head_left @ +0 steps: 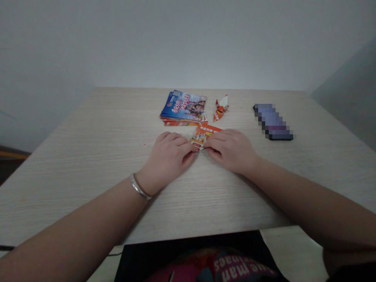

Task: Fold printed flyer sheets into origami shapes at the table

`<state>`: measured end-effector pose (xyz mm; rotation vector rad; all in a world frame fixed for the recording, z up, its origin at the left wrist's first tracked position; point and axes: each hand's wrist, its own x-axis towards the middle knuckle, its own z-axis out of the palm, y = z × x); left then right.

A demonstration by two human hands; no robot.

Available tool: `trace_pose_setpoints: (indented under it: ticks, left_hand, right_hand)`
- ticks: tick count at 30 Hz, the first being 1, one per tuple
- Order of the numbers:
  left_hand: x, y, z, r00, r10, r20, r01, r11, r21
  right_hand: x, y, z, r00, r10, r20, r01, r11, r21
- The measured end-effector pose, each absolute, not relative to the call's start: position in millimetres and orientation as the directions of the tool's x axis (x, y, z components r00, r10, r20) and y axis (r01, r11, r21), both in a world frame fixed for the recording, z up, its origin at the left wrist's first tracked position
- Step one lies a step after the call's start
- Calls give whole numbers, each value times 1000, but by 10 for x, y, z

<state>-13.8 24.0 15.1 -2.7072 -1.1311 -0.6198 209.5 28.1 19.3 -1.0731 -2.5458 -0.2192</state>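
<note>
An orange printed paper sheet (204, 134) lies on the light wooden table (102, 133), partly folded. My left hand (169, 156) pinches its near left corner with curled fingers. My right hand (232, 149) presses and pinches the near right edge, fingers closed over the paper. A silver bracelet (139, 188) circles my left wrist. Just beyond the sheet sits a stack of colourful leaflets (183, 107), blue on top. A small folded paper figure (221, 107) in orange and white stands to the right of the stack.
A dark phone-like object (273, 122), pixelated, lies at the right of the table. The wall stands behind the table's far edge. Dark clothing with pink lettering (217, 266) shows below the near edge.
</note>
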Motion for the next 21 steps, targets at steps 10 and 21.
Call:
trace_pose_setpoints:
  ticks: [10, 21]
  left_hand:
    - [-23, 153, 263, 604, 546, 581, 699, -712, -57]
    - [-177, 231, 283, 608, 566, 557, 673, -739, 15]
  right_hand:
    - [1922, 163, 273, -584, 627, 516, 704, 707, -62]
    - [2131, 297, 265, -560, 674, 482, 719, 684, -122]
